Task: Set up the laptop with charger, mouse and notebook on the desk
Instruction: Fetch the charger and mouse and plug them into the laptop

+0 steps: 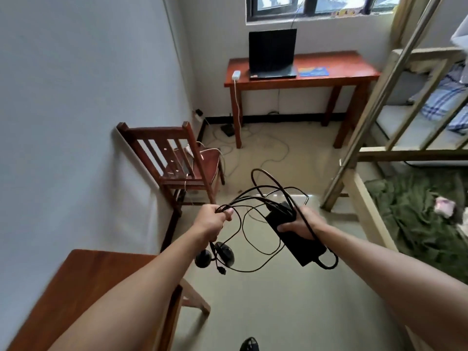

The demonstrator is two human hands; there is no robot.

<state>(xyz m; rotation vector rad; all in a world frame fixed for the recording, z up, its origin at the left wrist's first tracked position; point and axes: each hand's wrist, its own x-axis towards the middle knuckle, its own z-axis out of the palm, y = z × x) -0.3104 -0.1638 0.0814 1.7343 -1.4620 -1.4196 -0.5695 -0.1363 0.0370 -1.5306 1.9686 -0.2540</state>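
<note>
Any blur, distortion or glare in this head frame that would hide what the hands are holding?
Head view: strong wide-angle bending at the edges, with the bunk frame leaning; the near table and forearms are smeared by motion; daylight from the window puts a pale sheen on the floor. The charger brick in the right hand and the cables in the left hand remain readable.

bare forearms, no sleeves, dark shoe (249, 344)

Black rectangular charger brick (295, 234) with black looped cable (255, 198), black open laptop (272, 53) at twelve o'clock, reddish-brown wooden desk (342, 69), blue-and-white checked bedsheet (445, 102) at two o'clock, green rumpled blanket (417, 211)
</note>
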